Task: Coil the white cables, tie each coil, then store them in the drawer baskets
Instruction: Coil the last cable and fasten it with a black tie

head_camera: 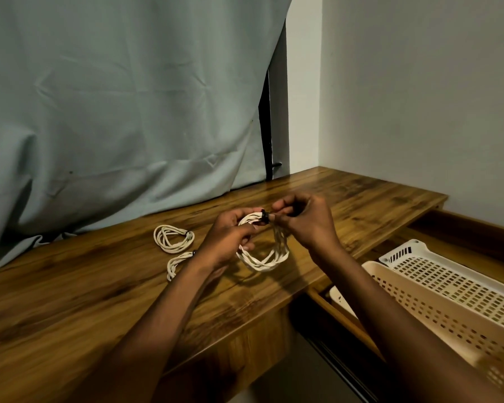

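You face wooden desk [99, 286]; grey-green curtain [114, 97] hangs behind it, pale wall [419, 97] at right.

Cream-white coil [264, 258], black tie [264, 215], streaked brown wood table [99, 286], perforated cream baskets [448, 289].

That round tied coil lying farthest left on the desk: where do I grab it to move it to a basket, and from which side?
Take the far-left coil at its right end, where a dark tie seems to bunch the loops. It lies flat on the desk, so come from above and pinch across the bundle there; elsewhere loose strands may splay.
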